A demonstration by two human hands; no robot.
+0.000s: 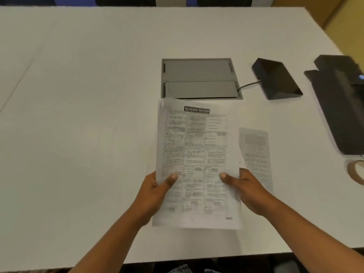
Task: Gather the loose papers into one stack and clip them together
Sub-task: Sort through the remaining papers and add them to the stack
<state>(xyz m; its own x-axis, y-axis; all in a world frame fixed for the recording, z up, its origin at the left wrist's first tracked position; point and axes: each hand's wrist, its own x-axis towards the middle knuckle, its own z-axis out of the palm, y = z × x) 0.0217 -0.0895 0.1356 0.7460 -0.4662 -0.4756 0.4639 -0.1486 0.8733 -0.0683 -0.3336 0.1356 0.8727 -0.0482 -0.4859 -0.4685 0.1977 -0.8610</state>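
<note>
Left hand: my left hand [155,191] pinches the left edge of the stack of papers [197,150], thumb [173,177] pressed on the printed face, the other fingers hidden underneath.
Right hand: my right hand [250,192] pinches the stack's right edge the same way, thumb on top and fingers out of sight below.
Stack of papers: between my two hands, above the white table [78,115], a black header at its far end.
Loose sheet: the loose sheet [255,152] lies flat just right of the stack, partly behind my right hand.
Hatch: a grey hatch [199,77] is sunk in the table just past the stack, both flaps closed and its contents unseen.
Cable: a cable [249,84] runs from the hatch to a black wedge box [275,78].
</note>
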